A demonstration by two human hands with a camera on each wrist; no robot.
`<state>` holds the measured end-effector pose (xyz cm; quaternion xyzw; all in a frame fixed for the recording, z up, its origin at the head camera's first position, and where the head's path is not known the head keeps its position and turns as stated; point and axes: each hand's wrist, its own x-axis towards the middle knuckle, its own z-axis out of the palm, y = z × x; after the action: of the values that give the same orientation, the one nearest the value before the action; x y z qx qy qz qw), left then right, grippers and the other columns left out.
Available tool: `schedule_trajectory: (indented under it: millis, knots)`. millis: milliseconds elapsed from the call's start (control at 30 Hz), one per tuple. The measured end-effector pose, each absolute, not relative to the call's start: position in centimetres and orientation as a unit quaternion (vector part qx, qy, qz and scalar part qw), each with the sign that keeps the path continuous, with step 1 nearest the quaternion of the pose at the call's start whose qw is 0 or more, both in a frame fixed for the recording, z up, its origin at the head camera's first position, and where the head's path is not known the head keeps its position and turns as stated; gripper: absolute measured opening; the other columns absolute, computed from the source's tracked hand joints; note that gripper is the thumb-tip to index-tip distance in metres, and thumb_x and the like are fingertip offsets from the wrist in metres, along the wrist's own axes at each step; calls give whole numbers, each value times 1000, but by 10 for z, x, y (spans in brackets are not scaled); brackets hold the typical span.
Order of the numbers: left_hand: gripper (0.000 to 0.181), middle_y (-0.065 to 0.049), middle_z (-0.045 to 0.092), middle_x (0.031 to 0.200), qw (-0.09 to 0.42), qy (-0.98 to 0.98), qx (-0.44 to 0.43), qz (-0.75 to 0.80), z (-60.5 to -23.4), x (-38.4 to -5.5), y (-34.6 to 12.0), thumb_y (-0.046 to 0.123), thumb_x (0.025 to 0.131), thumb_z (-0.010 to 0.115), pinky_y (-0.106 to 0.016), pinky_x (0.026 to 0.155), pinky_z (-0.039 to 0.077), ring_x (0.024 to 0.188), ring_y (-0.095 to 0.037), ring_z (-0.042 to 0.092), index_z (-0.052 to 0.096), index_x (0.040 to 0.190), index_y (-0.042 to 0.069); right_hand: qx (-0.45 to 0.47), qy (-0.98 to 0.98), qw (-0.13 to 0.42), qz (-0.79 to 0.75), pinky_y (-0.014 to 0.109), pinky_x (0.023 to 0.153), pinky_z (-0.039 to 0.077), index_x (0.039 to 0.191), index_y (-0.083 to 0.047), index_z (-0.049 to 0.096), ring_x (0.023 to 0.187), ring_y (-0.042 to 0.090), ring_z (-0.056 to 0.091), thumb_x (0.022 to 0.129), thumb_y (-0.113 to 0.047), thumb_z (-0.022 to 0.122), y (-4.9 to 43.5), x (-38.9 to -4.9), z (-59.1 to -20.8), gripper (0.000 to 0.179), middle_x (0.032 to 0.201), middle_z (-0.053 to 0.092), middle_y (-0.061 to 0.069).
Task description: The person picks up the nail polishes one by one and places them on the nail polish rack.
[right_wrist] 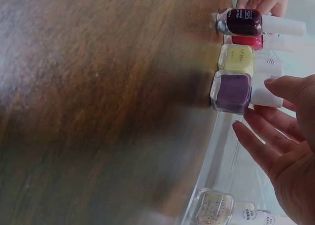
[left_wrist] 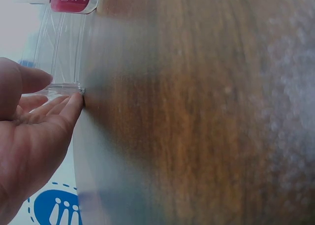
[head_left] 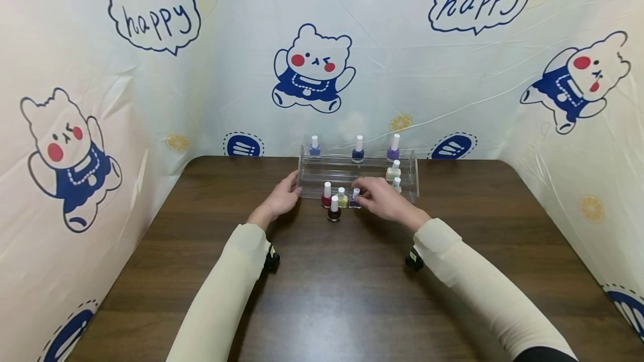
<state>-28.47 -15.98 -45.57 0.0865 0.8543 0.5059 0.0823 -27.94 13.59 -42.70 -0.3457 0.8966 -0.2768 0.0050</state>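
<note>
A clear tiered rack is pinched at its end by the left hand. Beyond the right hand, the head view, unlike the right wrist's, shows three top-tier bottles; that hand, partly curled, pinches a purple nail polish bottle by its cap.

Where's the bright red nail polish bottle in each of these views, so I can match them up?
Head: the red bottle is a little below the picture's middle.
Left wrist: the red bottle is at top left, cut off by the top edge.
Right wrist: the red bottle is at upper right, partly hidden by the dark bottle.
Shared landmark: the left hand, left of it in head, below it in left wrist, above it in right wrist.
</note>
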Motion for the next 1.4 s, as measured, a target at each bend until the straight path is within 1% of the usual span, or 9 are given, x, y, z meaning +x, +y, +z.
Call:
schedule_trajectory:
  millis: [467,667,933,1133,1400]
  knots:
    - [58,-25,33,162,83,853,89,507,-456,-285,-160,2,108,38,-47,119,34,146,-37,40,18,162,1,-349,896,-18,-275,36,85,61,118,4,70,96,25,72,98,-3,66,133,-279,-429,22,111,73,15]
    - [59,-23,31,163,86,854,86,507,-458,-286,-160,3,108,38,-47,120,33,147,-36,38,17,163,3,-359,893,-37,-270,37,85,61,116,5,70,94,26,73,97,-2,66,134,-278,-429,21,109,74,16]
    - [58,-21,32,164,88,854,80,506,-458,-286,-160,5,108,39,-47,120,33,148,-34,38,18,163,5,-372,885,-68,-270,37,83,61,114,4,71,91,26,72,95,0,68,137,-278,-424,20,108,74,17]
    - [58,-22,32,163,87,853,84,508,-459,-287,-161,4,108,38,-47,120,33,147,-35,39,18,163,4,-360,889,-56,-278,34,81,62,115,3,70,90,25,72,96,1,67,137,-280,-418,20,106,74,16]
    - [58,-21,33,163,86,852,84,509,-460,-289,-162,5,108,38,-47,120,33,147,-34,39,19,163,6,-356,887,-57,-288,36,83,61,115,4,70,92,26,72,96,1,67,137,-281,-408,20,106,74,17]
